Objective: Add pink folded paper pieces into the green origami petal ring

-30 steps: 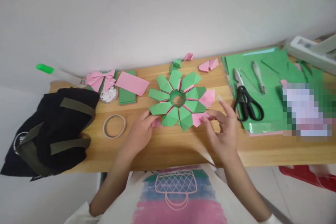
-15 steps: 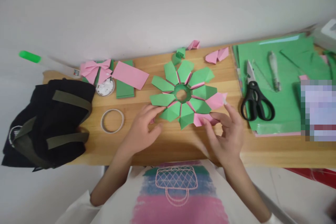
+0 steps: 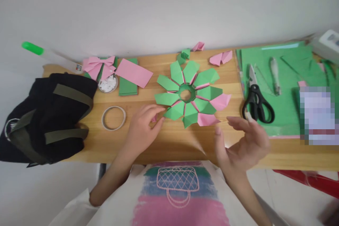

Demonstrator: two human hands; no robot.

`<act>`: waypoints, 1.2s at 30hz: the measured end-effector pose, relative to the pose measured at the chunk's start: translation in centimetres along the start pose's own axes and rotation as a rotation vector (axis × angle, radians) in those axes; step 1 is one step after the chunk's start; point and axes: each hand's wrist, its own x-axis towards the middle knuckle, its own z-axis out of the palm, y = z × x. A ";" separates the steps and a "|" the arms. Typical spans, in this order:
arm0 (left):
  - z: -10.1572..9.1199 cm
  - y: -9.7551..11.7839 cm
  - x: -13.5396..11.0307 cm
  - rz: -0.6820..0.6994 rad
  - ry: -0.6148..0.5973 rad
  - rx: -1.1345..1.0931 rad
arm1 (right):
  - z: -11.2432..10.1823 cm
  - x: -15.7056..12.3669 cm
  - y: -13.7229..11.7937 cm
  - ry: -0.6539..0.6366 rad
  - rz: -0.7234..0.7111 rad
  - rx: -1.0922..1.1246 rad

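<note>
A folded paper flower (image 3: 173, 97) lies flat on the wooden table, with green petals around an open ring and two pink petals at its lower right. My left hand (image 3: 144, 123) holds the tip of a lower-left green petal between thumb and forefinger. Under that hand a bit of pink paper (image 3: 154, 118) peeks out. My right hand (image 3: 243, 141) hovers right of the flower, palm up, fingers apart, touching nothing; something white shows on one fingertip. Behind the flower sit a folded green piece (image 3: 183, 56) and pink folded pieces (image 3: 221, 58).
Black-handled scissors (image 3: 258, 104) and a cutter-like tool (image 3: 275, 76) lie on green sheets (image 3: 291, 113) at right. Leftward are a tape ring (image 3: 113, 107), a pink sheet (image 3: 134, 73), a pink bow (image 3: 99, 65), a dish of white bits (image 3: 108, 84) and a black bag (image 3: 66, 113).
My right hand has let go of the lower-right pink petal and moved right, its fingers spreading. My left thumb has closed toward the forefinger at the green petal. The camera view has shifted slightly.
</note>
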 end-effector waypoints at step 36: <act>7.5 6.1 0.7 -0.777 -0.317 -1.657 | -1.5 -1.1 -1.3 -0.093 0.392 0.143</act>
